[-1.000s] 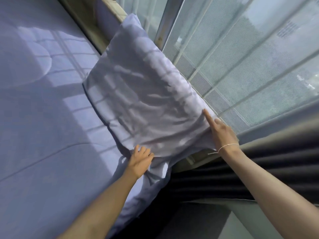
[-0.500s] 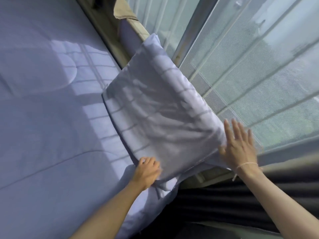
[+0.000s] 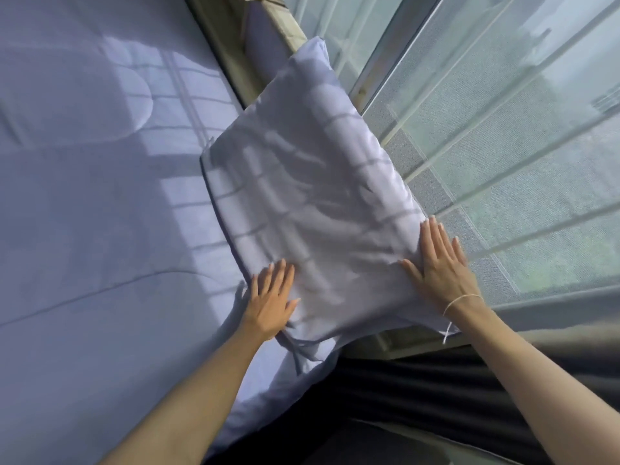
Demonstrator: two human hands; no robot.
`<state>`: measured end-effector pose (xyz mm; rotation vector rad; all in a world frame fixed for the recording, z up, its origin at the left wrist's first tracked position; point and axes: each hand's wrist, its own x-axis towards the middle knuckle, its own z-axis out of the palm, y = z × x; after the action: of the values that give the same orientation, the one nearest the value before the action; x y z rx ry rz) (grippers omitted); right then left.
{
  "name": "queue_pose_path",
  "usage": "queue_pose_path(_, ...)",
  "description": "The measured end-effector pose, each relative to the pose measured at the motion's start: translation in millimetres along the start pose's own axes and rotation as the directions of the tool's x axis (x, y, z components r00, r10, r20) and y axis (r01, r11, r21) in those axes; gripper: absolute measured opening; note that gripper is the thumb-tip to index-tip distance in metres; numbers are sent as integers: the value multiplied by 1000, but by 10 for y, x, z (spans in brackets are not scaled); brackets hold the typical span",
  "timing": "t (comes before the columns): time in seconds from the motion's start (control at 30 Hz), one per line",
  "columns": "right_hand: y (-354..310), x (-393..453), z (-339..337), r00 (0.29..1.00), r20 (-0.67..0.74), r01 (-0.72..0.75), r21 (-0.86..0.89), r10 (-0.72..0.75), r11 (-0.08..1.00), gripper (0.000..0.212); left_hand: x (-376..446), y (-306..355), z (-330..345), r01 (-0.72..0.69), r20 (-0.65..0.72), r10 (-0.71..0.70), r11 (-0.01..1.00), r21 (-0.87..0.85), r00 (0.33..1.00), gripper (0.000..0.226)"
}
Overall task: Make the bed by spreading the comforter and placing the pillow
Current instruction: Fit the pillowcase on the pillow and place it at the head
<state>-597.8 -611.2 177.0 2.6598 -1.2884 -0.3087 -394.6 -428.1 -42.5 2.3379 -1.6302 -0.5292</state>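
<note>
A pale lavender pillow (image 3: 308, 203) leans at the head of the bed against the wooden headboard and the window. The lavender quilted comforter (image 3: 94, 213) lies spread flat over the bed to its left. My left hand (image 3: 271, 297) rests flat on the pillow's near left corner with the fingers straight. Along the pillow's near right edge my right hand (image 3: 439, 266) presses flat, fingers straight and spread, a thin bracelet on the wrist.
A wooden headboard ledge (image 3: 231, 52) runs behind the pillow. A window with a mesh screen (image 3: 503, 146) fills the right side. A dark curtain (image 3: 419, 391) hangs below the sill beside the bed's corner.
My left hand has opened from a curled grip at the pillow's corner to lie flat on it. The right hand has slid onto the pillow's right edge.
</note>
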Motion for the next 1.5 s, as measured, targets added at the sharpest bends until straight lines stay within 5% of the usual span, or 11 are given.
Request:
queue_pose_path(0.17,-274,576,-155,990,-56,129,23,-128,991,75,614,229,-491,36,-177,-62,989,-145,982,68)
queue_pose_path(0.37,-154,649,-62,980,-52,192,46,-190,980,61,980,336,-568,26,-101,-42,987,-156,994,82)
queue_pose_path(0.63,-109,436,-18,984,-66,175,140,-167,974,78,172,318,77,155,-61,-166,976,-156,984,76)
queue_pose_path(0.87,-603,1163,-153,973,-106,223,172,-207,960,72,798,527,-874,131,-135,-158,973,-193,978,70)
queue_pose_path(1.07,-479,1061,-15,961,-178,242,164,-212,956,73,1034,618,-944,213,205,-174,959,-187,963,76)
queue_pose_path(1.27,-319,892,21,972,-150,204,153,-181,967,76,566,528,-889,249,327,-211,965,-79,921,75)
queue_pose_path(1.5,-454,775,-204,984,-94,164,190,-148,968,68,393,586,-1467,186,129,-175,979,-80,976,69)
